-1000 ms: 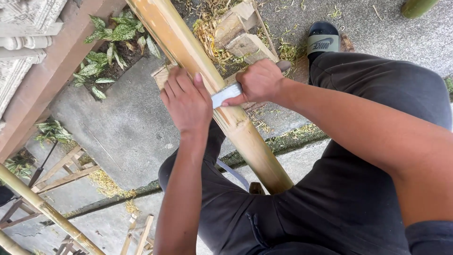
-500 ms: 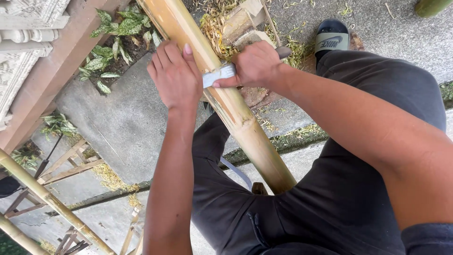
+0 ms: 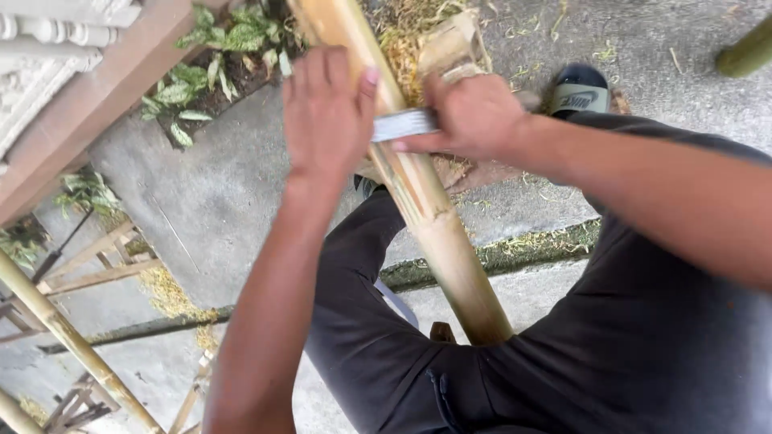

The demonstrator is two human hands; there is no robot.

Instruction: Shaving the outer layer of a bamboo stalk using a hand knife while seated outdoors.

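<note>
A thick yellow bamboo pole runs from my lap up and away to the top of the view. My right hand grips the handle of a knife, whose flat grey blade lies across the pole. My left hand rests on the pole's left side with its fingers at the far end of the blade; whether they press on the blade I cannot tell. I sit with dark trousers on either side of the pole.
Pale shavings and wooden blocks lie on the concrete beyond the pole. My sandalled foot is at the upper right. Thinner bamboo poles and small wooden frames lie at the lower left, leafy plants at the upper left.
Both hands and the knife blade have slid further up the pole, away from me. The camera has moved in closer.
</note>
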